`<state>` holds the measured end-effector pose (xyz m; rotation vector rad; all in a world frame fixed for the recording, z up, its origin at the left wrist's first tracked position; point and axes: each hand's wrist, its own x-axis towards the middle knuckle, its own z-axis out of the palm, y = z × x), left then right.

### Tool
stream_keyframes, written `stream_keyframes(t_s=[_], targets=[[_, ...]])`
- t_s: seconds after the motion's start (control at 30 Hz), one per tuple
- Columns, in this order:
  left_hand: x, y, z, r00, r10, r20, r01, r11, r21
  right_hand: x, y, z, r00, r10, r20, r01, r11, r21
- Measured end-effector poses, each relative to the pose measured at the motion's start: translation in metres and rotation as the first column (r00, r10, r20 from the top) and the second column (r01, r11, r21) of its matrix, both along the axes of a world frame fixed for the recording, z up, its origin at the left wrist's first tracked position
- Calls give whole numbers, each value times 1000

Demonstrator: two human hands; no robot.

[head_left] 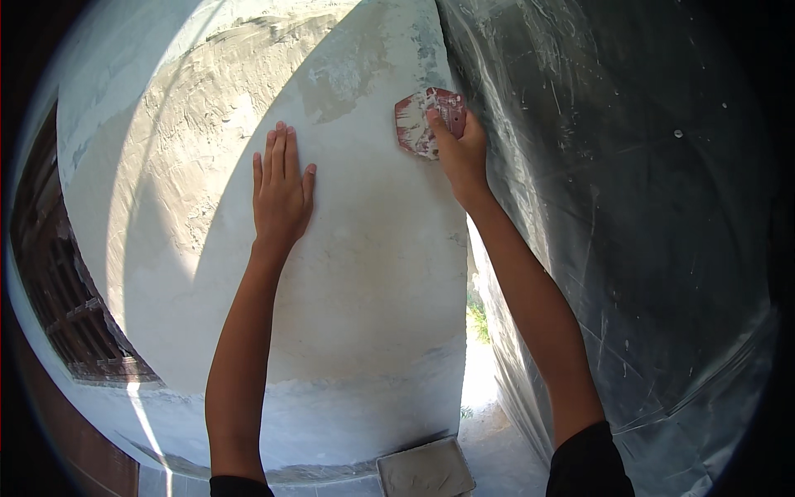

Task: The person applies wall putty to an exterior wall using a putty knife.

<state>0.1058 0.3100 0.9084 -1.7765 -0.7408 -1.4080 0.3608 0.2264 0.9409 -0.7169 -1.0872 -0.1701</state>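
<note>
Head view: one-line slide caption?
Left hand flat on a patchy wall, right hand holding a smeared red scraper, dark plastic sheet at right.

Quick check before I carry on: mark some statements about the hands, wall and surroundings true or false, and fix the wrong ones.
1. The right hand holds a reddish, white-smeared scraper. True.
2. The left hand grips a tool. False: it is empty, fingers extended, palm toward the wall.
3. Dark plastic sheeting hangs at the right. True.
4. The grey rectangular tray-like object lies left of both forearms. False: it shows between them, at the bottom.
</note>
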Motion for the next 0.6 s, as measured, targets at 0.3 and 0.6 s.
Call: stream_keyframes(t_s=[0.3, 0.6], targets=[[22, -42, -73, 987, -158, 4, 157, 975, -158, 22, -27, -134, 975, 192, -115, -213, 954, -210], [34, -71, -201, 927, -370, 57, 365, 863, -349, 16, -68, -281, 926, 215, -311, -327, 869, -372]])
